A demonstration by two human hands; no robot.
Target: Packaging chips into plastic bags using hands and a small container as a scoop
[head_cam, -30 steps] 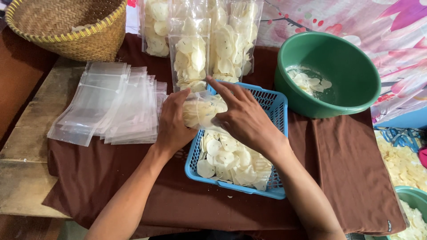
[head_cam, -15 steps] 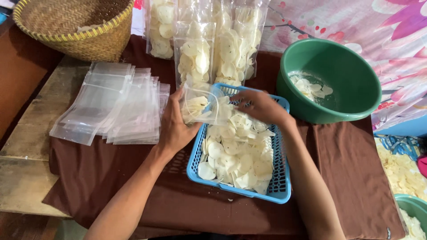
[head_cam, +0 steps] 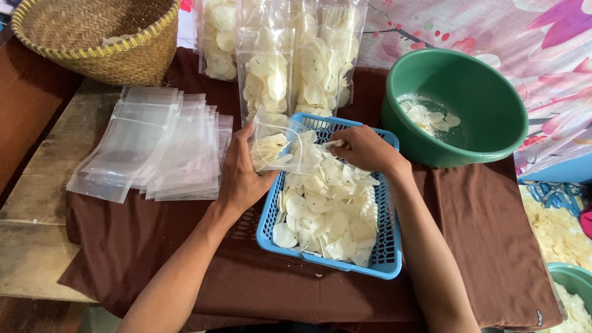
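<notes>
I had the left hand (head_cam: 242, 176) gripping a clear plastic bag (head_cam: 275, 147) by its side, fingers closed round the film, holding it tipped over the near-left corner of the blue basket (head_cam: 388, 246). The bag was already part-filled with pale round chips (head_cam: 327, 209); I judged it light and floppy, slippery to pinch, best held near the mouth so it stayed open. The right hand (head_cam: 365, 148) was down in the basket with its fingers pinched on a few chips, which looked thin, dry and brittle, so I wanted a loose grip. The basket lay heaped with them on the brown cloth (head_cam: 475, 222) over the table (head_cam: 37, 185). Filled bags (head_cam: 290, 68) stood behind, a stack of empty bags (head_cam: 154, 145) lay to the left, the green bowl (head_cam: 487, 132) held a few chips, and the woven basket (head_cam: 92, 43) looked nearly empty.
</notes>
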